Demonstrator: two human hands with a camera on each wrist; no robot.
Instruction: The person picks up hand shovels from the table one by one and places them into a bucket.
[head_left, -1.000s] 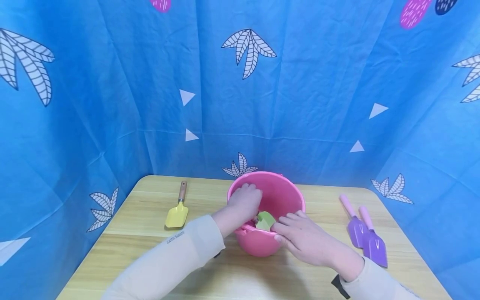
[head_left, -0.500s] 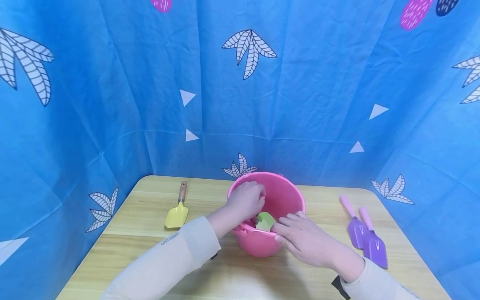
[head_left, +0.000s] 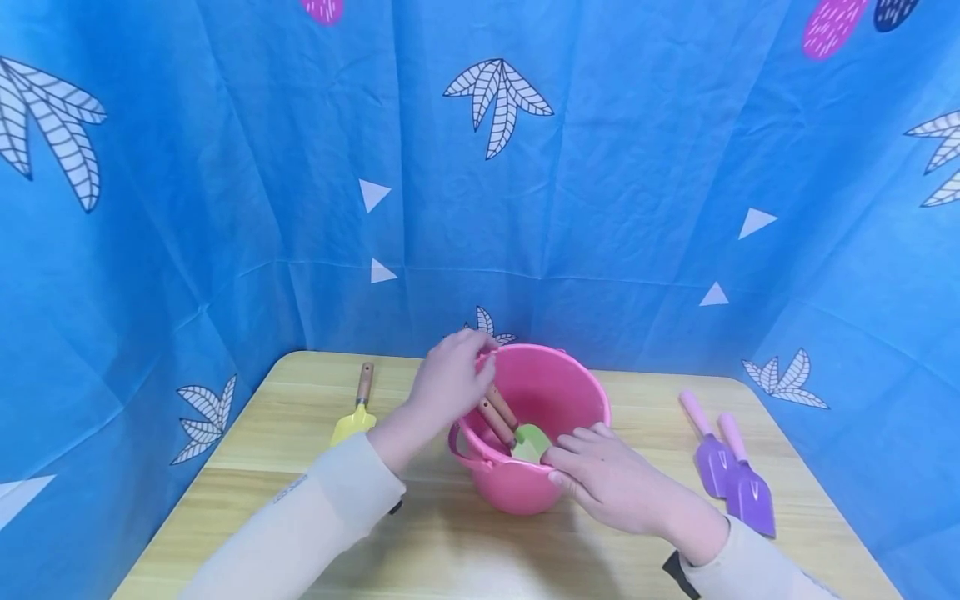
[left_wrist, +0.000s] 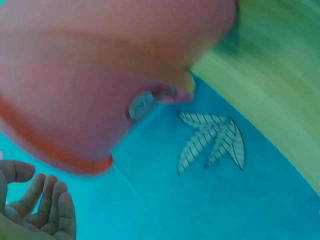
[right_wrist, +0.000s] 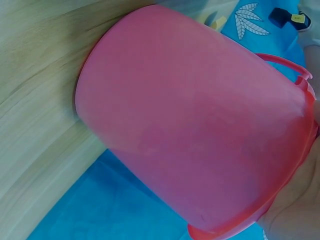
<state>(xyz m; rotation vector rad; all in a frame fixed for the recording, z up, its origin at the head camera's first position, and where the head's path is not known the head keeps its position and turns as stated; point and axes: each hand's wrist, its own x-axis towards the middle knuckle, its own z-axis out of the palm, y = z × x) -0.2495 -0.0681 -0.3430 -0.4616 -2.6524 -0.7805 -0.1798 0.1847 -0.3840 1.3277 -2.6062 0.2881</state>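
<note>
A pink bucket (head_left: 517, 492) stands tilted toward me on the table. My right hand (head_left: 607, 479) grips its near rim, thumb outside and fingers over the edge; in the right wrist view the bucket wall fills most of the picture. Inside lie two wooden handles (head_left: 498, 423) and a light green shovel blade (head_left: 531, 442); other blades are hidden. My left hand (head_left: 452, 377) is over the bucket's left rim, its fingers loosely bent with nothing held. In the left wrist view those fingers (left_wrist: 48, 202) are spread apart beside the rim.
A yellow hand shovel (head_left: 352, 424) with a wooden handle lies at left, partly behind my left sleeve. Two purple shovels (head_left: 750, 497) with pink handles lie at right. A blue patterned curtain (head_left: 480, 208) surrounds the wooden table (head_left: 300, 375).
My left hand has come up and left out of the bucket, leaving wooden handles visible inside. The right hand and the bucket have stayed in place.
</note>
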